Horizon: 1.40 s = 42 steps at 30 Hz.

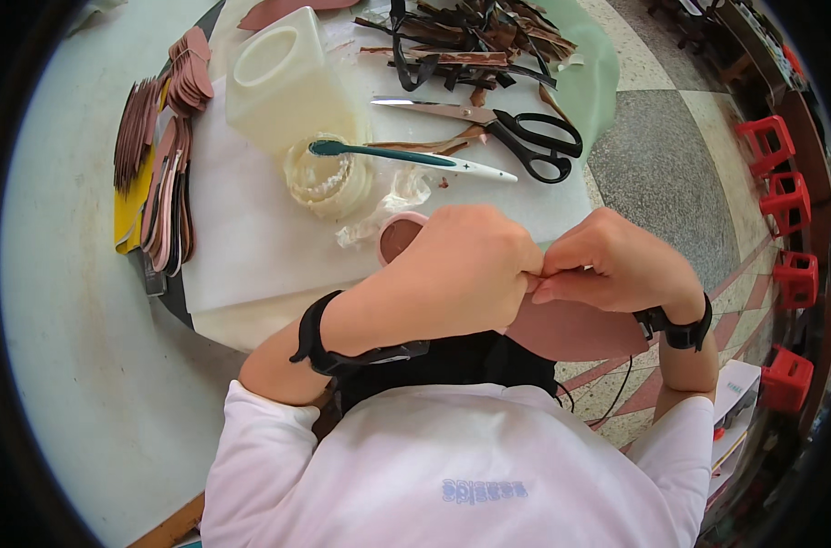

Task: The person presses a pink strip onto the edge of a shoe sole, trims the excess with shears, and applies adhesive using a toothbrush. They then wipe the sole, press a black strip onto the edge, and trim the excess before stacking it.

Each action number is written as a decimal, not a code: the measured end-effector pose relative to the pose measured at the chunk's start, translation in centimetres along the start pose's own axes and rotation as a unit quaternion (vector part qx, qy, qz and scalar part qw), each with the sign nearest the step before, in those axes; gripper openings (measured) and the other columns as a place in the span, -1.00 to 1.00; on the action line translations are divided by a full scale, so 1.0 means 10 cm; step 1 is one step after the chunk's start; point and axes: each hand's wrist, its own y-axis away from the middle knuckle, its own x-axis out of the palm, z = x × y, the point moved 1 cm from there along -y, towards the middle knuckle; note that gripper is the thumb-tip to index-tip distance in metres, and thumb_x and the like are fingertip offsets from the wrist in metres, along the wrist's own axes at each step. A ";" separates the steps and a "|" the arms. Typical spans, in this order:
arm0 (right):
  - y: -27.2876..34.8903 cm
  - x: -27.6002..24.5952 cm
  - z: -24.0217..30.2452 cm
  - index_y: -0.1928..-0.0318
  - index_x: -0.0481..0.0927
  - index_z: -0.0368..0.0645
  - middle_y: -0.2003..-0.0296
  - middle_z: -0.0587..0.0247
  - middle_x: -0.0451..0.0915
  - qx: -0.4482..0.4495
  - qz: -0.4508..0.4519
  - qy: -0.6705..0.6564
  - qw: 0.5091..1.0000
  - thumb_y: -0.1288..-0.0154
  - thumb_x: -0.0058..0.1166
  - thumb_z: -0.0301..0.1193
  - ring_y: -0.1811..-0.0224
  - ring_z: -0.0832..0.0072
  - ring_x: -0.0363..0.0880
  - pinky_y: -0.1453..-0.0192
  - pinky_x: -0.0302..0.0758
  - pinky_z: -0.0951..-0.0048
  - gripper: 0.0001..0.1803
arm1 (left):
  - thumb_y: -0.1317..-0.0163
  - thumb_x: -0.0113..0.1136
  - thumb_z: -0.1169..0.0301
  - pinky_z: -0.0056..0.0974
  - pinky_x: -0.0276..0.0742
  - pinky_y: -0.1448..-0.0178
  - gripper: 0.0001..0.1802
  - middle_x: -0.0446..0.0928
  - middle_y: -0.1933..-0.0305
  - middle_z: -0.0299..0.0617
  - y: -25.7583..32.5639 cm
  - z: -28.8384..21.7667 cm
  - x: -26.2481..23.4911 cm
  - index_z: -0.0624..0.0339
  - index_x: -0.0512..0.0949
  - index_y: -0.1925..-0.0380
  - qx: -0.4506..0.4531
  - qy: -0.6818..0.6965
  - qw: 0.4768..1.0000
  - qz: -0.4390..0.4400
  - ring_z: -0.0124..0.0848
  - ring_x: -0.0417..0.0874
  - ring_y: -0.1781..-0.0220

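My left hand (475, 260) and my right hand (612, 265) meet in front of me, with fingertips pinched together at one spot. Between them they grip the edge of a dusky pink, leather-like sheet piece (575, 329), which hangs below my right hand over my lap. Part of the piece and the exact pinch point are hidden by my fingers. Partly behind my left hand is a round pink-rimmed thing, brown inside (399, 239). A teal-and-white toothbrush (424, 160) lies across the crusted opening of a milky plastic jug (283, 87) lying on its side. Black-handled scissors (525, 137) rest beyond my hands.
White sheeting (242, 265) covers the round table. Bundled pink and brown cut pieces (164, 164) lie at its left edge. Dark scrap strips (479, 41) are heaped at the far side. Crumpled clear film (392, 205) lies near the jug. Red stools (785, 205) stand on the right.
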 end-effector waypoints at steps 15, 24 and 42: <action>-0.26 -0.35 -0.05 0.37 0.57 -0.27 0.48 0.21 0.54 -0.062 0.018 -0.080 0.995 0.00 0.11 -0.67 0.47 0.37 0.52 0.37 0.43 0.47 -0.87 | 0.10 0.17 0.60 -0.36 0.36 0.53 -0.96 0.52 0.64 -0.09 0.05 0.18 -0.12 0.35 0.58 0.58 -0.081 0.177 0.981 -0.022 -0.37 0.49 0.64; -0.43 -0.35 -0.10 0.34 0.56 -0.32 0.41 0.32 0.53 -0.033 -0.071 -0.270 0.960 -0.07 0.04 -0.75 0.35 0.59 0.50 0.25 0.45 0.59 -0.86 | 0.06 0.15 0.61 -0.46 0.20 0.57 -0.96 0.48 0.68 -0.27 0.06 0.12 -0.27 0.37 0.56 0.60 -0.157 0.277 0.946 -0.059 -0.64 0.34 0.65; -0.42 -0.37 -0.39 0.21 0.47 -0.31 0.42 0.32 0.51 0.103 -0.343 -0.217 0.908 -0.22 0.07 -0.49 0.38 0.64 0.49 0.27 0.42 0.62 -0.83 | -0.18 0.09 0.50 -0.54 0.39 0.29 -0.87 0.58 0.41 -0.33 0.02 0.18 -0.29 0.35 0.58 0.37 -0.263 0.571 0.773 -0.088 -0.68 0.51 0.39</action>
